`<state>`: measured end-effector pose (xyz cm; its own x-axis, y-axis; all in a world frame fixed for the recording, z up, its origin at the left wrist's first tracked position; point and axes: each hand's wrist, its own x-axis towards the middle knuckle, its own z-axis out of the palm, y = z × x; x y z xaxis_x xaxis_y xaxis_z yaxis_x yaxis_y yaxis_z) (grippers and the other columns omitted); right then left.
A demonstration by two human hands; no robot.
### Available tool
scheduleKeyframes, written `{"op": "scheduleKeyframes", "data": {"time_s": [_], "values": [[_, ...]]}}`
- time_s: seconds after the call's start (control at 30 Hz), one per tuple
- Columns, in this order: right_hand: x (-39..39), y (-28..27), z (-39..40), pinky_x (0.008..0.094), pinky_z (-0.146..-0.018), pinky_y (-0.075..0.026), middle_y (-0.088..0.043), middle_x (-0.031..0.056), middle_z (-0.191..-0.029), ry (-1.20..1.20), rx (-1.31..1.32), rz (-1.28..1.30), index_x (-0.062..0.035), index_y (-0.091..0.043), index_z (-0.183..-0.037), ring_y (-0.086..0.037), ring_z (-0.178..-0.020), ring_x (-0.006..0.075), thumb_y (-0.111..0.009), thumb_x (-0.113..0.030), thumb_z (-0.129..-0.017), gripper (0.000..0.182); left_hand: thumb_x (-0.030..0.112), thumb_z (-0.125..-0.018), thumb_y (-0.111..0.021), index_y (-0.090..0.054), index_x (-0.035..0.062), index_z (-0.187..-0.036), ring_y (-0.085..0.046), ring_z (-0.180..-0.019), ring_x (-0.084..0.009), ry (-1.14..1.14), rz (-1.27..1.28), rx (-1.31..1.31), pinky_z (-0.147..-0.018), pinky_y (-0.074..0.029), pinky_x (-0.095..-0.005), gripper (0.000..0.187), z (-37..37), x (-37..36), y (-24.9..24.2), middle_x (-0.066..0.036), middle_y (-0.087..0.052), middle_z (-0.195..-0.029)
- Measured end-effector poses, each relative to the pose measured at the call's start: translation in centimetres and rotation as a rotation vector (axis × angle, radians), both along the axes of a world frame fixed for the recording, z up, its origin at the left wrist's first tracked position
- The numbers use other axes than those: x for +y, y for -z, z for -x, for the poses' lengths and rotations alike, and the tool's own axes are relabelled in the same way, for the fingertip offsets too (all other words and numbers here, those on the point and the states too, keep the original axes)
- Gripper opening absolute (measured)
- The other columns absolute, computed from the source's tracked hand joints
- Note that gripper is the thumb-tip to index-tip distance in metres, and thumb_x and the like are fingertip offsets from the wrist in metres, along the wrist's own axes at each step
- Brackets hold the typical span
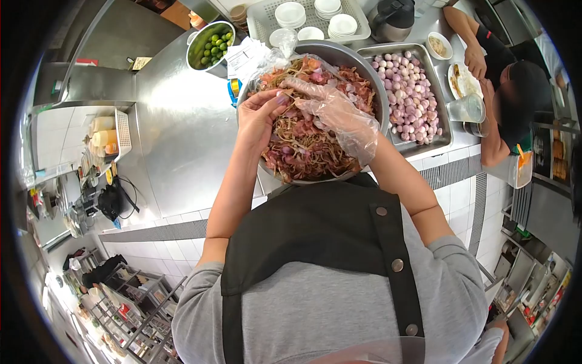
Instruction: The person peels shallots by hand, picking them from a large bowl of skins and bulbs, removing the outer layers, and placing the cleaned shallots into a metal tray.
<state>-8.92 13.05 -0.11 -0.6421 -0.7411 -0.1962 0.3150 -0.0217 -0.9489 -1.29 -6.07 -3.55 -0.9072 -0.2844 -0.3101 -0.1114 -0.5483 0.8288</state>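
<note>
A large round metal bowl [383, 91] is heaped with reddish-brown shallot skins and stringy roots [309, 148]. Over its left side is my bare left hand [262, 112], thumb and fingertips pinched on a small purple shallot [281, 97]. My right hand [333, 112], in a clear plastic glove, reaches across the heap from the right. Its fingers point left beside the left fingertips, and whether they grip anything is hard to make out. Right of the bowl, a rectangular metal tray [447, 124] holds many peeled shallots [409, 94].
A pot of green limes [215, 50] stands behind left, near a plastic bag [267, 59]. White dishes [290, 15] fill a grey basket [257, 21]. At right, a person [515, 91] leans by a plate [464, 79], a bowl [438, 45] and a clear jug [467, 109].
</note>
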Motion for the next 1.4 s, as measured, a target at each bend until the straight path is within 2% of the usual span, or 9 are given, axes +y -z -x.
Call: {"op": "scheduleKeyframes", "data": {"time_s": [0.23, 0.3, 0.37, 0.6, 0.73, 0.8, 0.93, 1.0, 1.4], "values": [[0.6, 0.0, 0.6, 0.0207, -0.045, -0.030, -0.052, -0.0054, -0.071, -0.071, -0.200, -0.052, -0.0097, -0.065, -0.132, -0.039, -0.053, 0.0042, -0.062, -0.018, -0.098, 0.035, -0.003, -0.087, -0.073, -0.068, -0.0078, -0.106, -0.071, -0.087, -0.0158, 0.002, 0.127, 0.049, -0.079, -0.059, -0.0264, 0.020, -0.1, 1.2, -0.1, -0.014, -0.073, -0.099], [0.5, 1.0, 0.6, 0.0209, -0.043, -0.028, -0.050, -0.0061, -0.068, -0.008, -0.326, -0.064, -0.0109, -0.065, -0.133, -0.038, -0.050, 0.0047, -0.062, -0.019, -0.098, 0.036, -0.004, -0.086, -0.074, -0.068, -0.0084, -0.106, -0.071, -0.088, -0.0154, 0.001, 0.185, 0.047, -0.081, -0.059, -0.0267, 0.021, -0.1, 1.8, -0.1, -0.014, -0.073, -0.099], [0.6, 1.1, 0.7, 0.0201, -0.043, -0.028, -0.051, -0.0056, -0.069, -0.003, -0.337, -0.061, -0.0106, -0.066, -0.131, -0.040, -0.051, 0.0046, -0.063, -0.020, -0.098, 0.034, -0.005, -0.087, -0.073, -0.068, -0.0089, -0.107, -0.071, -0.088, -0.0143, -0.018, 0.398, 0.146, -0.084, -0.058, -0.0259, 0.022, -0.2, 2.3, 0.4, -0.014, -0.073, -0.100], [0.1, 0.2, -0.7, 0.0194, -0.047, -0.032, -0.056, -0.0035, -0.080, 0.157, -0.357, -0.039, -0.0082, -0.069, -0.121, -0.045, -0.057, 0.0042, -0.062, -0.022, -0.098, 0.028, -0.004, -0.084, -0.075, -0.068, -0.0083, -0.103, -0.071, -0.088, -0.0138, -0.082, 0.564, 0.142, -0.080, -0.058, -0.0247, 0.020, 0.1, 3.9, -0.6, -0.014, -0.073, -0.097], [0.3, 1.3, -0.8, 0.0197, -0.048, -0.034, -0.060, -0.0025, -0.086, 0.138, -0.268, 0.000, -0.0072, -0.068, -0.122, -0.045, -0.058, 0.0041, -0.060, -0.022, -0.098, 0.029, 0.002, -0.082, -0.080, -0.069, -0.0071, -0.101, -0.070, -0.083, -0.0128, -0.084, 0.436, 0.070, -0.078, -0.058, -0.0241, 0.023, 0.6, 3.0, -1.1, -0.013, -0.074, -0.093], [0.3, 1.5, -0.9, 0.0192, -0.048, -0.033, -0.059, -0.0027, -0.084, 0.119, -0.021, -0.014, -0.0069, -0.067, -0.126, -0.045, -0.059, 0.0037, -0.059, -0.021, -0.099, 0.032, 0.007, -0.081, -0.083, -0.070, -0.0066, -0.099, -0.069, -0.079, -0.0119, 0.007, 0.556, -0.062, -0.075, -0.057, -0.0239, 0.026, 0.7, 2.5, -1.2, -0.012, -0.074, -0.090], [0.8, 0.1, -0.9, 0.0183, -0.049, -0.033, -0.054, -0.0039, -0.079, 0.092, -0.038, 0.043, -0.0088, -0.064, -0.132, -0.044, -0.060, 0.0034, -0.060, -0.020, -0.099, 0.035, 0.008, -0.080, -0.083, -0.071, -0.0069, -0.098, -0.069, -0.077, -0.0114, 0.056, 0.531, -0.097, -0.074, -0.056, -0.0239, 0.026, 1.1, 2.0, -1.6, -0.011, -0.074, -0.089], [0.7, -0.4, -0.6, 0.0178, -0.049, -0.032, -0.052, -0.0050, -0.076, 0.066, -0.303, 0.017, -0.0102, -0.063, -0.134, -0.043, -0.060, 0.0032, -0.062, -0.019, -0.098, 0.037, 0.006, -0.083, -0.081, -0.070, -0.0074, -0.100, -0.069, -0.081, -0.0125, 0.047, 0.421, -0.108, -0.077, -0.056, -0.0239, 0.024, 1.0, 1.7, -1.4, -0.011, -0.074, -0.091], [0.1, 0.1, 0.7, 0.0204, -0.046, -0.031, -0.051, -0.0065, -0.071, -0.019, -0.204, -0.148, -0.0157, -0.064, -0.134, -0.042, -0.056, 0.0047, -0.063, -0.019, -0.098, 0.036, 0.003, -0.091, -0.071, -0.068, -0.0053, -0.100, -0.070, -0.088, -0.0164, 0.088, 0.057, -0.096, -0.082, -0.059, -0.0290, 0.012, 1.0, 0.1, 0.2, -0.011, -0.071, -0.101]]}}
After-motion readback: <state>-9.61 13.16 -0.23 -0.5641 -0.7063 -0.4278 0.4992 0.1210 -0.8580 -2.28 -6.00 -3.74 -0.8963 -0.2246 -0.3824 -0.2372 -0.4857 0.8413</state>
